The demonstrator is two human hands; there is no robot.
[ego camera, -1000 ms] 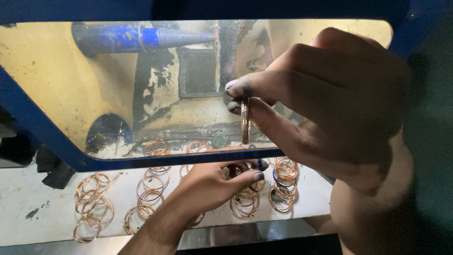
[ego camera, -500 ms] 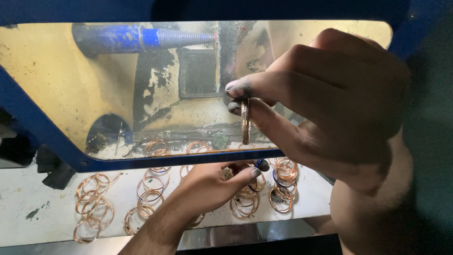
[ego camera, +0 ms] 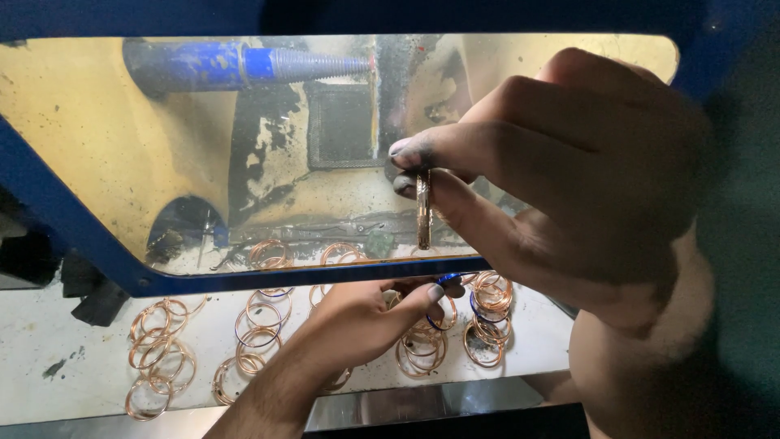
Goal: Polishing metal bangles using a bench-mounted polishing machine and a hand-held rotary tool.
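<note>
Bangle (ego camera: 423, 207) between right fingers (ego camera: 422, 150), seemingly

Dim overall, edges nearly black. Warm yellow light inside the window (ego camera: 162, 162); white tabletop (ego camera: 65, 349) brightest. My right hand (ego camera: 569, 187) close, slightly soft, shadowed. Rings (ego camera: 158, 358) sharp.

Blue-framed yellowed window (ego camera: 162, 146), white worktop (ego camera: 73, 341)

Bangles (ego camera: 162, 358) lie on the table (ego camera: 49, 341), below the window frame (ego camera: 309, 275).
</note>
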